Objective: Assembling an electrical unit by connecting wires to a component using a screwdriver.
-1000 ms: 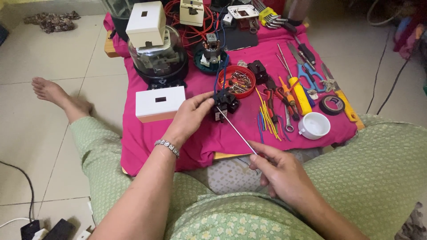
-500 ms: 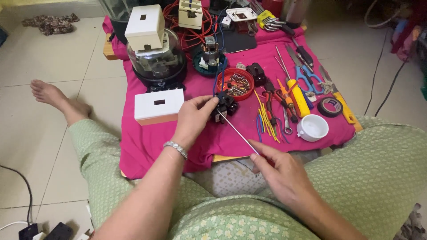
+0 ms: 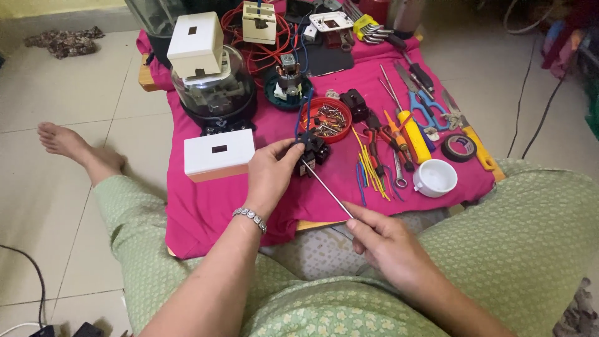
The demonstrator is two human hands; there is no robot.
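the left hand point(image 3: 269, 173) is closed around a small black part point(image 3: 314, 151) in the middle of the picture, over the pink cloth point(image 3: 206, 206). the right hand point(image 3: 390, 246), lower right, pinches a thin metal rod point(image 3: 327, 190) whose tip touches the part.

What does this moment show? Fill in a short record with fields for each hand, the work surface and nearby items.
Left hand: grips a small black electrical part
Right hand: holds a thin metal screwdriver, tip at the part
Surface: pink cloth over a low board
Nearby: red bowl of screws, white box, white cup, black tape roll, blue scissors
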